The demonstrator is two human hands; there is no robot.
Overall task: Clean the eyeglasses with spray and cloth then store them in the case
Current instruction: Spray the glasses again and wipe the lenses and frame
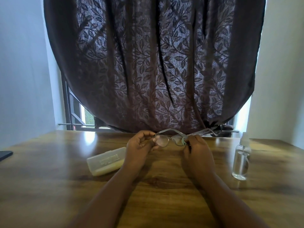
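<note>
Both hands hold the thin-framed eyeglasses above the far middle of the wooden table. My left hand grips the left lens end, fingers curled round the frame. My right hand pinches the right lens end. The temples stick out away from me, towards the curtain. A closed pale translucent case lies on the table just left of my left wrist. To the right, a clear spray bottle with a white cap stands upright. No cloth shows plainly.
A dark leaf-patterned curtain hangs behind the table's far edge, with window bars at lower left. A dark flat object lies at the table's left edge. White walls flank both sides.
</note>
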